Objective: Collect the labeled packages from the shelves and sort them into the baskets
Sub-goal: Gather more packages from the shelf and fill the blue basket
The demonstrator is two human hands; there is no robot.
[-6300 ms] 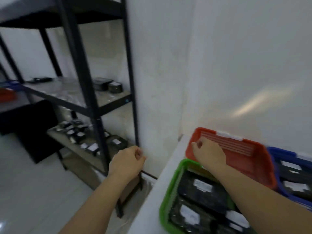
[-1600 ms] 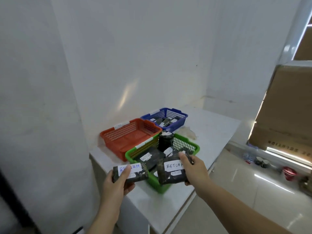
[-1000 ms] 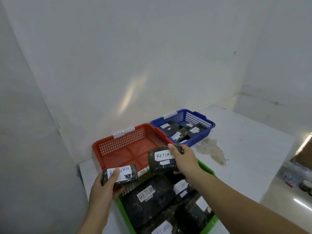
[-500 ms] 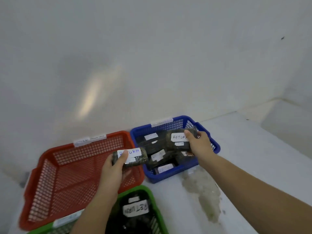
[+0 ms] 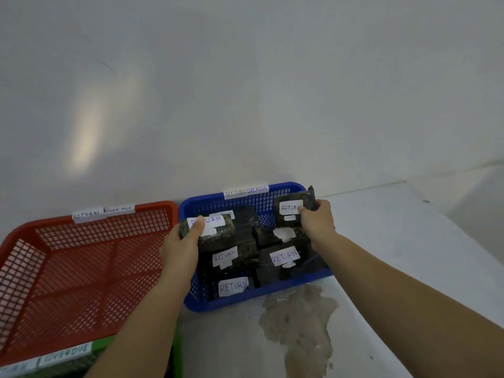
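head view: only one camera here, so everything below is taken from it.
left hand [image 5: 180, 248]: clenched round a dark wrapped RETURN package [image 5: 215, 233], thumb laid across its white label; it's held over the near-left part of the blue basket [image 5: 191, 296], right at the edge shared with the red basket [image 5: 81, 268].
right hand [image 5: 316, 221]: a second RETURN package [image 5: 293, 210] is pinched at its near edge and held tilted over the far-right corner of the blue basket.
blue basket contents: several more black packages [image 5: 283, 259] with handwritten RETURN labels are piled inside; a taped tag on the far rim can be read as RETURN OVERDUE.
handling guess: the packages are probably light and a bit squishy, since each is managed one-handed; the wrap looks crinkly and slightly glossy, so could be slippy. Best gripped across the short sides, label kept up.
materials: baskets are rigid plastic mesh with rounded rims; labels look like paper taped on.
red basket: nothing seen in it, tagged on its far rim.
green basket [image 5: 177, 356]: just a sliver is seen at the near edge.
tabletop [image 5: 409, 255]: white, with a rough grey-brown stain [image 5: 300, 323] just near of the blue basket.
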